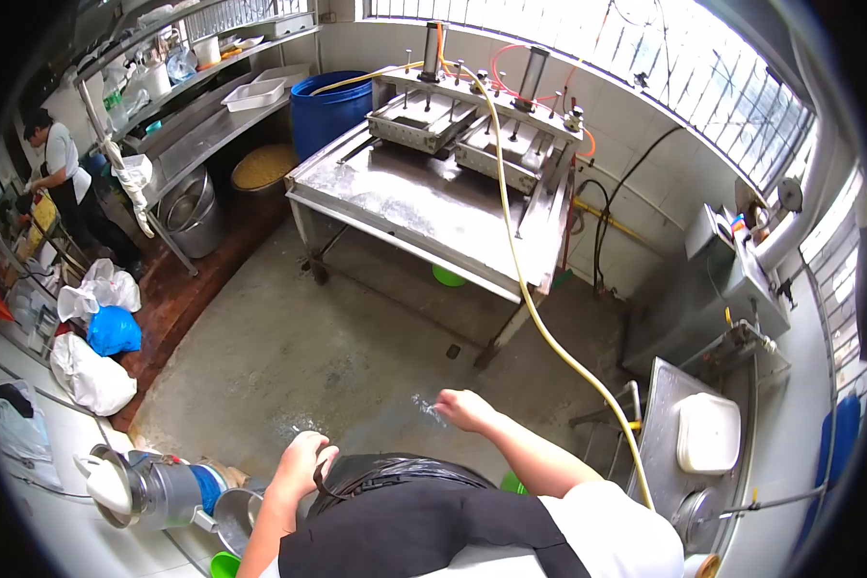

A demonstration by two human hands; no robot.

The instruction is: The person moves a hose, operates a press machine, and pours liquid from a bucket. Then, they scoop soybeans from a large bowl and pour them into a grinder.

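My left hand (305, 464) is closed, its fingers curled inward at a dark strap (332, 485) that loops beside the black apron (405, 535). Further forward and to the right, my right hand (464, 410) reaches over the floor with its fingers pressed together; I cannot tell what, if anything, is in them. Whitish, shiny specks show just left of those fingers and also beyond the left hand. Between my forearms, close to my body, bulges black plastic (395, 468).
A steel table (405, 207) with press frames stands ahead; a yellow hose (549, 332) runs from it to the right. A metal machine (169, 491) is at left. White trays (709, 433) sit at right. A person (63, 183) works far left, near filled bags (91, 374).
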